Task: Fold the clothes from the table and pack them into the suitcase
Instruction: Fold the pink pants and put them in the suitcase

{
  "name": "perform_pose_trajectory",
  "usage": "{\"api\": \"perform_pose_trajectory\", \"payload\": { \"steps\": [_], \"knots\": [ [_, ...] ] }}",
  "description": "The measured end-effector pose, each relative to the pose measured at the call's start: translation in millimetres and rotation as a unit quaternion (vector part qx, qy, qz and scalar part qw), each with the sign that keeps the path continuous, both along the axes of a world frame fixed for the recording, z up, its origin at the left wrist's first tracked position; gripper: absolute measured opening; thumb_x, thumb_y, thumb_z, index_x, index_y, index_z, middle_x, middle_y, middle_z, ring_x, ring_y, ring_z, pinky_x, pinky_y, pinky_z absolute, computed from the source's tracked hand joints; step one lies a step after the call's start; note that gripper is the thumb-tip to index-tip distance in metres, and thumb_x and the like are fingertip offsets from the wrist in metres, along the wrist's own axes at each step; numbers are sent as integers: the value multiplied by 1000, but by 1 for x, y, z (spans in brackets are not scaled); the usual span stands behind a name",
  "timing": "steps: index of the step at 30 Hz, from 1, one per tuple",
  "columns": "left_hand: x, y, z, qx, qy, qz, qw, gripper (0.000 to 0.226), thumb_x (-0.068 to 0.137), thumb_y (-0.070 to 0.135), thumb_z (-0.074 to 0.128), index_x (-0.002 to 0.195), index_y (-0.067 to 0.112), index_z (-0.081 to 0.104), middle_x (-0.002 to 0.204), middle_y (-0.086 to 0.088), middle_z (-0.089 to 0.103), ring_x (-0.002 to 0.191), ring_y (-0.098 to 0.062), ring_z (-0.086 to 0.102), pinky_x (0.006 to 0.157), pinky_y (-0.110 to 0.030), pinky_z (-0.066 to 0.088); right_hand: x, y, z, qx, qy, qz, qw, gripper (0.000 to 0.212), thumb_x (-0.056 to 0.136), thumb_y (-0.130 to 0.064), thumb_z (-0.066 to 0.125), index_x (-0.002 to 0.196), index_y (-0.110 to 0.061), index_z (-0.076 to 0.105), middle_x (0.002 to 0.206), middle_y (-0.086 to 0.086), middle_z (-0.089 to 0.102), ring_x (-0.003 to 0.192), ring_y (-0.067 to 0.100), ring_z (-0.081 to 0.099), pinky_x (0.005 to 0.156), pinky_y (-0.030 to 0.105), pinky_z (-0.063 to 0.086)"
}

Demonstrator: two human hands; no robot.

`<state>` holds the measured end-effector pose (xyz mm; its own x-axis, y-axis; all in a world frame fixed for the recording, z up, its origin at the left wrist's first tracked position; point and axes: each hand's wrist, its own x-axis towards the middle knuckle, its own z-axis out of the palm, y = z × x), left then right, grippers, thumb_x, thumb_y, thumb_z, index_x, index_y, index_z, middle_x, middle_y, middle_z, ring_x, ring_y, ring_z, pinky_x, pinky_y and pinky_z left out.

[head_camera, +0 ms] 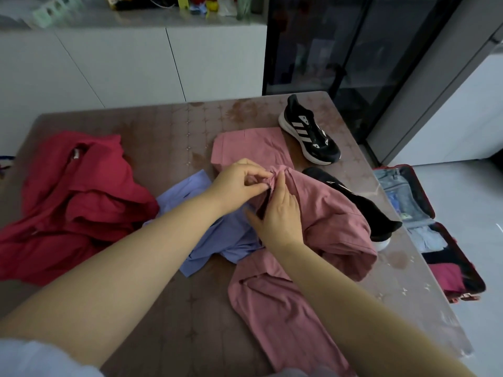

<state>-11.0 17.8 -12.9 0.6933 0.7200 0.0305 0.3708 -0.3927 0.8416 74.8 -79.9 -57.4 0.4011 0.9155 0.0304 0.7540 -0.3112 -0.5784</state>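
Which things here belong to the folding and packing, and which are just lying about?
Job: pink garment, pinched by left hand, right hand on it; red garment; lilac shirt; suitcase.
Lying about: far black shoe; near black shoe; counter clutter.

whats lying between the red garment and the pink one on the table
A crumpled lavender-blue shirt, partly tucked under the pink garment, as the head view shows.
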Motion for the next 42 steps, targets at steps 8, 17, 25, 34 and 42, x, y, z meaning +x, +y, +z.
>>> {"api": "perform_pose_trajectory", "payload": {
  "steps": [8, 17, 25, 34, 42],
  "knots": [
    [-5, -11, 18, 55, 11, -7, 998, 20, 85, 15, 67, 105, 15, 70, 100, 2, 54, 87, -10, 53, 75, -5, 39, 18, -28, 15, 11, 3, -54, 998, 65, 86, -12, 54, 146, -17, 28, 142, 7, 42, 115, 32, 52, 78, 38, 44],
    [5, -39, 41, 27, 80, -147, 986, 100, 59, 36, 81, 143, 38, 26, 142, 9, 23, 129, -2, 21, 105, -18, 17, 53, -88, 54, 73, 28, -18, 997, 50, 86, -8, 50, 132, -24, 53, 127, 0, 61, 115, 21, 57, 91, 27, 44],
    [15, -90, 20, 186, 252, -169, 935, 103, 66, 31, 84, 147, 29, 20, 156, 2, 15, 144, -21, 10, 112, -33, 9, 94, -156, 107, -59, 87, 174, 979, 23, 90, -9, 58, 105, -25, 62, 81, -18, 56, 79, -1, 55, 67, 11, 36],
    [39, -245, -45, 167, 376, -104, 905, 56, 89, 10, 47, 138, 36, 42, 159, 1, -4, 145, -27, -11, 114, -46, -6, 163, -291, 119, -181, 68, 291, 937, 19, 86, -10, 64, 75, -24, 57, 56, -19, 47, 55, -2, 43, 57, 15, 32],
    [51, -392, -64, 43, 355, -48, 933, 55, 88, 55, 35, 132, 26, 51, 143, 0, 46, 141, -18, 24, 112, -33, -9, 206, -361, 110, -71, 14, 223, 972, 29, 89, -5, 56, 104, -29, 61, 90, -16, 65, 89, 9, 58, 74, 17, 40]
  ]
}}
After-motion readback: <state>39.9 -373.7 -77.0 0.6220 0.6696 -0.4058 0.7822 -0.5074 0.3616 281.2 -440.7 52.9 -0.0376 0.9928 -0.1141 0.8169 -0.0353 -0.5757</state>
